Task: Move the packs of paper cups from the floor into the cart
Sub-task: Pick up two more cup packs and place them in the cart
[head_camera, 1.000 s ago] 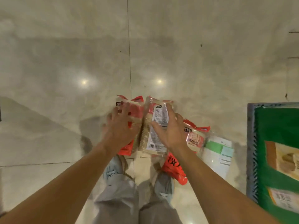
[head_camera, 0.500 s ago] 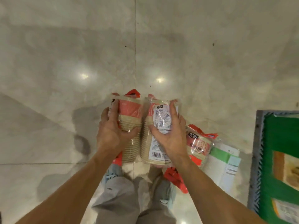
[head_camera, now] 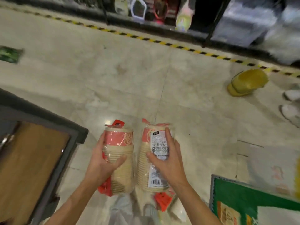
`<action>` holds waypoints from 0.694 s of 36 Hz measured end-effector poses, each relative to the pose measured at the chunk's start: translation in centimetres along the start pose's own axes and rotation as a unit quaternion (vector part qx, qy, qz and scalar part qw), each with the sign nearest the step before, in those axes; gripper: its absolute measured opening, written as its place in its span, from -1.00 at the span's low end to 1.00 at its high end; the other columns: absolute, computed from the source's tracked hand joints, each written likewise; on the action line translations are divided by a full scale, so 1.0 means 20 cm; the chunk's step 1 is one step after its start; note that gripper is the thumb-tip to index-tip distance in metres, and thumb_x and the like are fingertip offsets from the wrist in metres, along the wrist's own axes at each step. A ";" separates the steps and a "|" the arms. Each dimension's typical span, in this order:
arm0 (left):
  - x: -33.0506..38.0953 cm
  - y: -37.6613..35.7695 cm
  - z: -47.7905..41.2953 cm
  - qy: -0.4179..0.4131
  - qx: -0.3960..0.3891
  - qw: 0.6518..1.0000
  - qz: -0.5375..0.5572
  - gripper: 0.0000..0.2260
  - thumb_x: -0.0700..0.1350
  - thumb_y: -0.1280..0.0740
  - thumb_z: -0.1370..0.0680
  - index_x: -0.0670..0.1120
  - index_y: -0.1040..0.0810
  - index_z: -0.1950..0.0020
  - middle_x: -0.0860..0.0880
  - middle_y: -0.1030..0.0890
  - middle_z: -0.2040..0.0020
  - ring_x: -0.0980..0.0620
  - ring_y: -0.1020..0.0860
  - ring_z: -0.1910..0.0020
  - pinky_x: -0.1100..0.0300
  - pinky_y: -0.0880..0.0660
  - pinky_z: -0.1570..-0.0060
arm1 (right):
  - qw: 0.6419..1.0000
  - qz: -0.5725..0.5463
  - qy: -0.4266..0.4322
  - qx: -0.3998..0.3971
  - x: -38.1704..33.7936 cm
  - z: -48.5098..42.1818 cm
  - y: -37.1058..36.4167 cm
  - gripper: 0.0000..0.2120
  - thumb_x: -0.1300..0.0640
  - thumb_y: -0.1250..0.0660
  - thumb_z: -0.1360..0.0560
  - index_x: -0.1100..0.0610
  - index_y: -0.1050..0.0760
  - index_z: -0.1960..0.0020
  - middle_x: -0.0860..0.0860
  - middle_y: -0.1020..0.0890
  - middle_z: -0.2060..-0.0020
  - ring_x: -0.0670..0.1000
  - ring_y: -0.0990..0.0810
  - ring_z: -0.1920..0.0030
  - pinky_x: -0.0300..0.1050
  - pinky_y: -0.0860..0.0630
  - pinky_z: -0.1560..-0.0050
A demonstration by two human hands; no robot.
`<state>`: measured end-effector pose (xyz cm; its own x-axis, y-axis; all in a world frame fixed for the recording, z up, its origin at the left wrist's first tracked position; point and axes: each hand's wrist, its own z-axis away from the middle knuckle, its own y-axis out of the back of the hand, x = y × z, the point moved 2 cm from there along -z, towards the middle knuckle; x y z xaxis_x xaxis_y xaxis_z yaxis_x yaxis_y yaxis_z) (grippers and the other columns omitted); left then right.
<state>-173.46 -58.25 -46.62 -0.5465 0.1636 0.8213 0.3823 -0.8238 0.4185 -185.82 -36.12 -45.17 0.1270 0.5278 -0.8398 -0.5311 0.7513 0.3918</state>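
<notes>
Two clear-wrapped packs of stacked paper cups with red bands are held up side by side above the floor. My left hand (head_camera: 103, 161) grips the left pack (head_camera: 121, 153) round its middle. My right hand (head_camera: 168, 161) grips the right pack (head_camera: 155, 151), which shows a white label with a barcode. The cart (head_camera: 53, 161), a flat platform with a grey frame and a brown wooden deck, lies at the lower left, close beside the left pack.
A green-topped box (head_camera: 240, 202) sits at the lower right. A yellow pack (head_camera: 246, 82) lies on the floor at the right, near a person's white shoes (head_camera: 290, 103). Shelving (head_camera: 178, 15) behind a yellow-black floor stripe runs along the top.
The view has swung up and to the left; the cart and shelving have come into sight. Both hands have lifted their packs, and the third pack on the floor has dropped from view.
</notes>
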 end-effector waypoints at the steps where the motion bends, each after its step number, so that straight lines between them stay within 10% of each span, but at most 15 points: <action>1: 0.11 0.08 0.08 -0.011 0.015 1.000 0.007 0.04 0.03 -0.67 -0.26 0.33 -0.11 -0.56 0.06 -0.47 -0.40 0.13 -0.56 -0.24 0.00 -0.55 -0.24 | 1.000 -0.003 0.023 -0.011 -0.14 0.05 0.04 0.01 -0.09 -0.61 -0.46 -0.54 0.03 -0.58 -0.08 -0.36 -0.43 -0.12 -0.44 -0.43 -0.13 -0.40 -0.46; 9: 0.64 0.69 0.79 -0.092 0.188 0.977 0.046 0.04 0.30 -0.62 -0.20 0.28 -0.16 -0.56 0.11 -0.45 -0.43 0.12 -0.49 -0.37 -0.05 -0.43 -0.39 | 0.969 0.023 0.210 -0.127 -0.98 0.40 0.07 0.00 -0.09 -0.59 -0.46 -0.52 0.04 -0.57 -0.11 -0.33 -0.49 -0.18 -0.38 -0.36 -0.21 -0.32 -0.37; 14: 0.59 0.97 1.33 -0.062 0.310 0.945 0.084 -0.03 0.35 -0.63 -0.14 0.54 -0.15 -0.42 0.12 -0.45 -0.42 0.10 -0.51 -0.34 -0.07 -0.43 -0.38 | 0.927 0.037 0.302 -0.221 -1.29 0.69 -0.13 -0.01 -0.07 -0.60 -0.46 -0.46 0.00 -0.60 -0.14 -0.35 -0.43 -0.23 -0.37 -0.32 -0.26 -0.31 -0.37; 25: 0.39 1.16 2.47 -0.015 0.528 0.837 0.142 0.04 0.30 -0.64 -0.19 0.43 -0.10 -0.52 0.20 -0.36 -0.45 0.20 -0.51 -0.30 0.06 -0.50 -0.29 | 0.804 0.036 0.418 -0.421 -1.51 1.46 -0.65 0.01 -0.18 -0.62 -0.42 -0.50 -0.02 -0.60 -0.14 -0.36 -0.45 -0.08 -0.45 -0.44 0.08 -0.44 -0.53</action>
<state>-132.09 -49.28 -11.49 -0.3098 0.0691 0.9483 0.9475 0.1051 0.3019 -158.30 -50.18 -13.95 -0.3510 -0.1573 -0.9231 -0.9352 0.0099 0.3539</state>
